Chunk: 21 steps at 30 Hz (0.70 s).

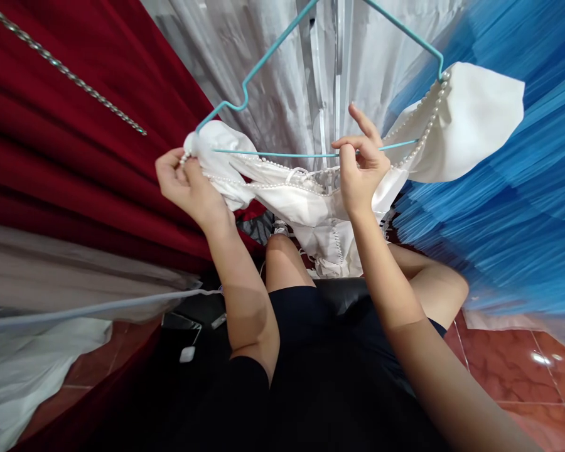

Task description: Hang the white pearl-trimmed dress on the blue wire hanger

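Observation:
A white dress [306, 210] with pearl-beaded edging hangs from a light-blue hanger [282, 155] in front of me. My left hand [183, 182] is closed on the dress's left shoulder piece, with thumb and fingers at the pearl trim. My right hand [365, 166] is raised over the middle of the neckline, thumb and forefinger pinched and another finger pointing up. The hanger's lower bar crosses at those pinched fingertips; whether they grip it or something finer is too small to tell. At right, the other puffed shoulder piece [475, 125] hangs free of my hands.
Dark red fabric [75, 138] hangs at left, with a beaded strand [66, 68] before it. White drapes [273, 69] hang behind the hanger, and blue tulle [513, 232] fills the right. A small white object [187, 355] lies beside me. Red tiles [508, 361] cover the floor.

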### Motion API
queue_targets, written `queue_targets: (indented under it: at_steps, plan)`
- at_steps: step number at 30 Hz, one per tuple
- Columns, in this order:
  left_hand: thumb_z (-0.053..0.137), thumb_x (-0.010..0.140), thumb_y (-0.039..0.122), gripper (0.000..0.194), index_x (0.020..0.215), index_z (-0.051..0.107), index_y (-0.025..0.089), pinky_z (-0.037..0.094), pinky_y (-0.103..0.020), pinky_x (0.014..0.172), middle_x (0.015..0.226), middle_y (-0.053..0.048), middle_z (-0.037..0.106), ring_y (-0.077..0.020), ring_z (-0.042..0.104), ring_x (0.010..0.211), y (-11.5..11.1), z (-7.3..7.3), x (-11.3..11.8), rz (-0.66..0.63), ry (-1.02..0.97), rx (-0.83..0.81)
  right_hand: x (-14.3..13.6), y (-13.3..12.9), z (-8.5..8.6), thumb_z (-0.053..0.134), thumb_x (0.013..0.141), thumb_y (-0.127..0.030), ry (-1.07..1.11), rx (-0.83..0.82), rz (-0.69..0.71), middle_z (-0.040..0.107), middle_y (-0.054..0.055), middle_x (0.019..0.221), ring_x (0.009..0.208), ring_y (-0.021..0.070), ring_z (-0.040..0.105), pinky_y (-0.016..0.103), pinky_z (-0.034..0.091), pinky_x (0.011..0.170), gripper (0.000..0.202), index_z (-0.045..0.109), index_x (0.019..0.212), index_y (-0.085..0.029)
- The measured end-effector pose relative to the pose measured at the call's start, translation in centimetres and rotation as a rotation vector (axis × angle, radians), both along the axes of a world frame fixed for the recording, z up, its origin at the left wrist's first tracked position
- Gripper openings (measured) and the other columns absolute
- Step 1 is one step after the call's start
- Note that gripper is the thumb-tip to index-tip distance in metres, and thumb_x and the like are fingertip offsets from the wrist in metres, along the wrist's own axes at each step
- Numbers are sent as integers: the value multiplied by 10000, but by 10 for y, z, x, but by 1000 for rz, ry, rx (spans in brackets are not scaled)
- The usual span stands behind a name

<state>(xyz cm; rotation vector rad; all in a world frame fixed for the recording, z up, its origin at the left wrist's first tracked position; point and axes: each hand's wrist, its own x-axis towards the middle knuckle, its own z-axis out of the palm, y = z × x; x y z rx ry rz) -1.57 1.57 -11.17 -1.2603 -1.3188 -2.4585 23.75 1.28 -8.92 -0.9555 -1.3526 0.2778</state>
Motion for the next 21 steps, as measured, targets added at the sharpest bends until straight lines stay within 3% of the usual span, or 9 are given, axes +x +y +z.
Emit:
queue_targets:
  at_steps: [4,8,12,15,18,21]
  plan:
    - [381,798,-40,236,859,546,117,505,-344,784,798,-41,582,-172,591,779,11,-7,-16,-26,-272,-102,2,-2,0,423,912,-149,33,99,38,584,4,1329,1125,156,616,448,405,1130,273,643,756,-193]
    - [520,742,-8,179,847,586,120,525,-342,823,823,-31,612,-177,620,815,-6,-4,10,-12,83,-49,-3,-1,-2,445,916,-143,10,65,6,573,-6,1350,1010,138,615,475,390,1126,262,659,775,-195]
    - [516,825,83,179,913,645,168,514,-386,908,951,-53,607,-216,616,968,-42,2,71,33,442,-97,-8,1,-5,419,929,-126,8,28,-30,555,-3,1352,1050,163,589,513,376,1114,285,664,801,-199]
    - [533,921,219,128,985,643,224,481,-450,978,1069,-63,591,-260,597,1075,-60,12,110,-59,610,-144,-7,2,-6,401,940,-134,-51,50,-81,541,-4,1372,1071,162,579,491,397,1097,295,654,802,-195]
    - [551,941,264,213,1148,598,272,373,-512,1090,1270,-68,543,-322,462,1302,-60,28,128,-154,649,-232,-3,1,-6,398,936,-129,-84,64,-115,518,-8,1406,1056,155,580,477,423,1072,295,653,803,-194]
    - [570,942,271,275,1218,567,273,322,-511,1118,1226,-75,592,-327,464,1288,-48,36,129,-179,711,-365,2,1,-7,394,930,-120,-108,71,-117,511,-10,1411,1065,153,585,498,416,1083,298,661,825,-200]
